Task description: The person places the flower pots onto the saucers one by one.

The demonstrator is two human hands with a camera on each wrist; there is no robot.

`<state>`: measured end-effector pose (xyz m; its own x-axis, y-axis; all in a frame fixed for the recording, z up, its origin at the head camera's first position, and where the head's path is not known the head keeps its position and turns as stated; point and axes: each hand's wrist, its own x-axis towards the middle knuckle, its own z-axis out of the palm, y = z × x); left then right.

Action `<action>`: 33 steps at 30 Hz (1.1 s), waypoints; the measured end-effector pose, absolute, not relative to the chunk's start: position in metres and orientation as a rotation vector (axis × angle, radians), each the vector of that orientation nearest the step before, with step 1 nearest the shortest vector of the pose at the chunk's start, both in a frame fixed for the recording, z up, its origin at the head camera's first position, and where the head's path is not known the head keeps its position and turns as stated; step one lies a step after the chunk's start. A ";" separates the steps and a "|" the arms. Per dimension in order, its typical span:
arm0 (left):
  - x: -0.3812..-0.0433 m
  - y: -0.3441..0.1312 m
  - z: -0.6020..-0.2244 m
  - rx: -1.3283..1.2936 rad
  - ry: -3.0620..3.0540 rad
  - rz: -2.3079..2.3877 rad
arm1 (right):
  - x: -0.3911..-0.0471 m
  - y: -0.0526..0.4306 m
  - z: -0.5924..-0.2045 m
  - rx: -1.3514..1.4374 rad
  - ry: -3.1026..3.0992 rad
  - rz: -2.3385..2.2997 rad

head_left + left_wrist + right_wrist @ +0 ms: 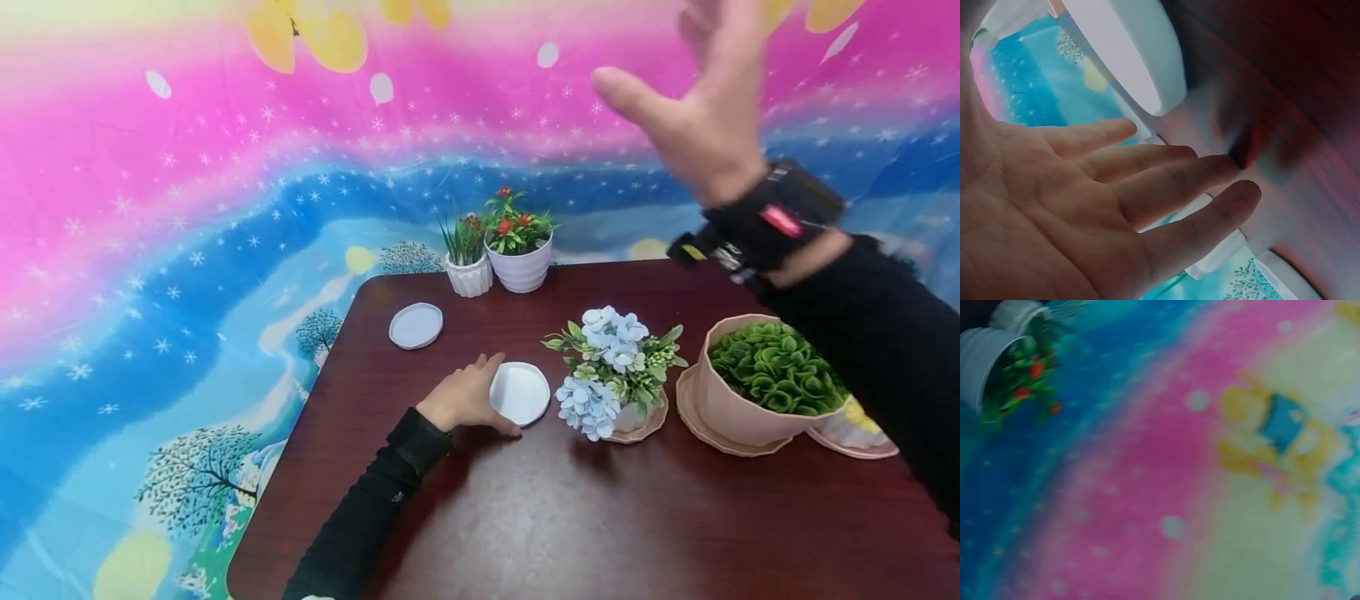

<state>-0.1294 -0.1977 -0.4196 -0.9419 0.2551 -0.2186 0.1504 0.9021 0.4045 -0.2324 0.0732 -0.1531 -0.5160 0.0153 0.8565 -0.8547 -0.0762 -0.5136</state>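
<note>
My left hand (468, 396) is at the left side of a small white saucer (520, 394), its fingers beyond the near rim and thumb in front. In the left wrist view the fingers of the left hand (1104, 194) are extended, beside a white dish wall (1154, 56); whether they touch it I cannot tell. High above the table at the right, my right hand (708, 108) is raised and blurred, thumb spread, holding nothing visible. The right wrist view does not include the hand, only the backdrop and a white pot of red flowers (975, 372).
Another white saucer (416, 326) lies at the back left. Two white pots, one with red flowers (520, 262), stand at the rear edge. Blue hydrangeas (611, 342) sit on a pink saucer (651, 427). A large pink pot (738, 400) of green leaves stands right of them.
</note>
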 end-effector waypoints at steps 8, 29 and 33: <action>-0.131 -0.209 -0.424 0.239 2.801 0.558 | -0.327 0.036 -0.233 0.770 -2.199 1.341; -0.139 -0.200 -0.425 0.218 2.742 0.545 | -0.383 0.007 -0.377 0.545 -2.806 1.436; -0.137 -0.202 -0.426 0.199 2.750 0.534 | -0.386 -0.003 -0.386 0.552 -2.809 1.504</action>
